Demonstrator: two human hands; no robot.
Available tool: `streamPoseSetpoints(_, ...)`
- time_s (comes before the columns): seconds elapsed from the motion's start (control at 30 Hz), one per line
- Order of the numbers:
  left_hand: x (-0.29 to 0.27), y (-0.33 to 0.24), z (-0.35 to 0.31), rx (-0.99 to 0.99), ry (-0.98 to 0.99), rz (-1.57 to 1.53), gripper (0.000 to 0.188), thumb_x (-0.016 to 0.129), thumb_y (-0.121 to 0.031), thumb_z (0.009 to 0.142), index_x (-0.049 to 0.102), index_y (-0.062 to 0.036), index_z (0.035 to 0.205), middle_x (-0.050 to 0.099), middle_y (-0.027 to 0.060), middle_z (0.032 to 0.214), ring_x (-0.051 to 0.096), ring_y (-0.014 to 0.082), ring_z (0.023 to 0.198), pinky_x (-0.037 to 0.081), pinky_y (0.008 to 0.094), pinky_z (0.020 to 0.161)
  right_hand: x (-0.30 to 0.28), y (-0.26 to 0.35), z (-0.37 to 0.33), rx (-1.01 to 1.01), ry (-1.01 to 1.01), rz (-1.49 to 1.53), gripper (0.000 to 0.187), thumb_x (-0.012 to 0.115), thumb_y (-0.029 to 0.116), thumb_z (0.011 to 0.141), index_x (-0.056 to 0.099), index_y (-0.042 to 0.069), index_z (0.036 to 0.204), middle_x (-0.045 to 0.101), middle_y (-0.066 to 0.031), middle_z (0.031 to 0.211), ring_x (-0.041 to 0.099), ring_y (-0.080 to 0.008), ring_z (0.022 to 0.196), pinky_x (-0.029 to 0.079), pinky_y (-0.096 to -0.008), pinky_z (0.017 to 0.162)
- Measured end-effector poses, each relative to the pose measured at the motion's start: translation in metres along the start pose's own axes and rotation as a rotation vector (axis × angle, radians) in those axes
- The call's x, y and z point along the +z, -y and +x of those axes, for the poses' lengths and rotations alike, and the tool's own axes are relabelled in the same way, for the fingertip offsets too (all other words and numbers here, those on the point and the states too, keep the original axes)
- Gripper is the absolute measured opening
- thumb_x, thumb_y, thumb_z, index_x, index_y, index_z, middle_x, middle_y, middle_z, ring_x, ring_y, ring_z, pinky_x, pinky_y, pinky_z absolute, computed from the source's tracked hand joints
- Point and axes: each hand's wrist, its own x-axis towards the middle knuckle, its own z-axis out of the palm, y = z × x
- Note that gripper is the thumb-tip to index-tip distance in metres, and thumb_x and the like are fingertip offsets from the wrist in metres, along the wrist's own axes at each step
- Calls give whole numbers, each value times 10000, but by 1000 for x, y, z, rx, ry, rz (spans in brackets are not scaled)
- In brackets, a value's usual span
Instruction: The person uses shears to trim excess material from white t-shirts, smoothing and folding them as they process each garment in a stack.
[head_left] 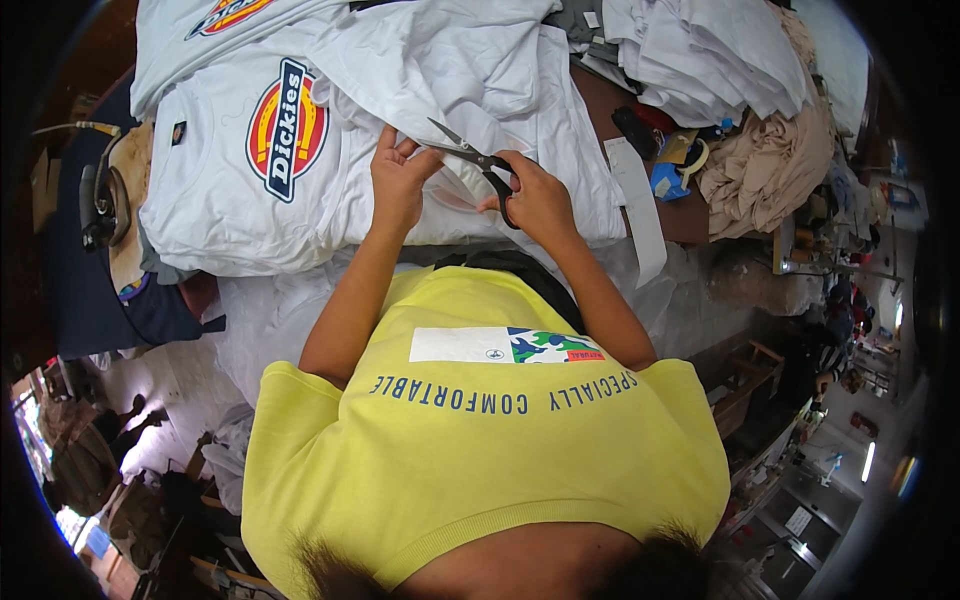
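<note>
"Scissors [484,159]: where are they, and what holds them?"

"Upper centre of the frame, over white cloth [455,207]. The right hand [540,198] has its grip closed around the black handles. The left hand [398,180] is just beside the blades, to their left, thumb and fingers bent; whether its grip pinches any fabric, I cannot tell."

"Which way do they point?"

"Tips toward the upper left of the frame. The long axis slants from there down and right to the handles. The two slim metal blades stand a little apart, a narrow V opening toward the left fingers."

"How would they handle?"

"Likely light and stiff, easy to steer with one hand. The handles are the place to hold; the blades look sharp, and the left thumb is near them."

"And the cloth?"

"Soft and light, I'd judge, apt to slip and bunch, so best taken at an edge between finger and thumb, clear of the blades. It spreads across the upper left and upper centre, with a colourful round badge [287,130] at upper left."

"Anything nearby?"

"Brown surface [685,218] and a tape roll [694,164], upper right; an iron [112,205], far left."
</note>
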Motion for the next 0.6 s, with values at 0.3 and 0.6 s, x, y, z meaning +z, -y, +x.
streamPoseSetpoints(0.3,6,-4,-3,-1,-19,-4,567,601,77,735,369,-11,1245,599,114,1004,590,127,854,494,230,731,12,-12,0,1,17,3,546,778,401,571,556,95,964,570,-89,624,586,-264,557,441,-333,517)
streamPoseSetpoints(0.6,-6,16,-4,-148,-83,-66,581,607,70,741,343,-22,1250,600,117,998,605,161,840,533,257,685,11,-34,-8,130,-56,248,530,808,317,576,562,35,952,620,-139,684,614,-279,605,465,-319,555)
